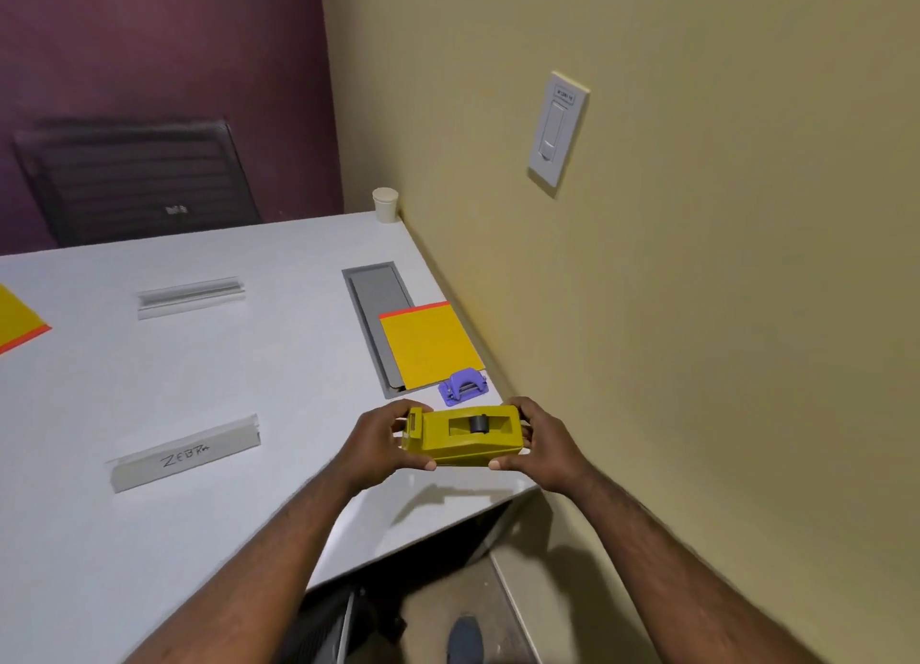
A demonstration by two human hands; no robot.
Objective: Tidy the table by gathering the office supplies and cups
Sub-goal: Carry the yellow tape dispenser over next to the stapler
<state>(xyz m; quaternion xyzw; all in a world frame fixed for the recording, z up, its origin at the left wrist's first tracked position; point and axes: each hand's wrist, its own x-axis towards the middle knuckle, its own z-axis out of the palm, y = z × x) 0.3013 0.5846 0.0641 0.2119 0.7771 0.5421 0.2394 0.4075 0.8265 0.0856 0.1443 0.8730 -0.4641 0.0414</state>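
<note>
Yellow tape dispenser (463, 434) held in both hands above the near right corner of the white counter (149, 389).
Largest to smallest: white counter against tan wall; black chair (134, 180) at far side; grey cable hatch (378, 309) set in counter near wall; yellow notepad (430, 344) lying partly over hatch, second yellow notepad (17, 319) at left edge; name plate marked ZEBRA (184, 456) near left, blank name plate (190, 297) farther back; tape dispenser lifted off counter, left hand (381, 447) gripping its left end, right hand (545, 447) gripping its right end, fingers of both curled round the body, thumbs on near side; purple hole punch (464, 388) just beyond dispenser, beside notepad; white paper cup (386, 204) upright at far corner by wall.
</note>
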